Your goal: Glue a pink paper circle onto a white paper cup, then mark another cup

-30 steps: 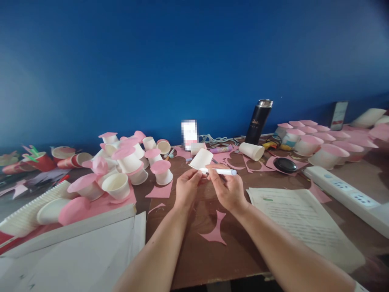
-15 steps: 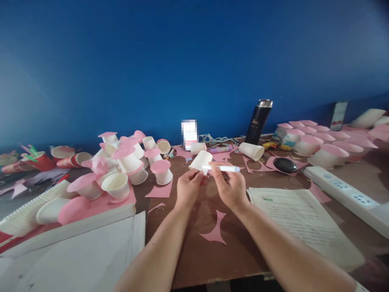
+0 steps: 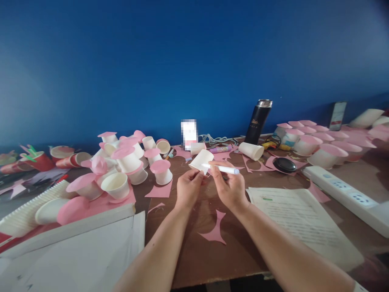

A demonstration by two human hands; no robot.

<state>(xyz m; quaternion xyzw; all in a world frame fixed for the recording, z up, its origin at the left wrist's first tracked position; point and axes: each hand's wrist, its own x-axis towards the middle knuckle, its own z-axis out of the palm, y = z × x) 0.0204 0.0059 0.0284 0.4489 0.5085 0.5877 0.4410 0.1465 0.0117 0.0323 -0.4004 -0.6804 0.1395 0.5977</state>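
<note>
My left hand pinches the lower edge of a white paper cup, tilted over the table; whether the cup is whole or cut cannot be made out. My right hand is closed around a white marker with a pale lilac end. The marker's tip points left and meets the cup's surface or lies just in front of it. Beneath my hands, a pink paper offcut rests on the brown table.
Paper cups with pink paper tops crowd the left, beside a white box. A black bottle, lying cup, black round object, printed sheets and power strip occupy the right. A phone leans ahead.
The marker's tip has shifted very slightly over the cup, and my right hand has moved a little with it. Both hands keep their holds.
</note>
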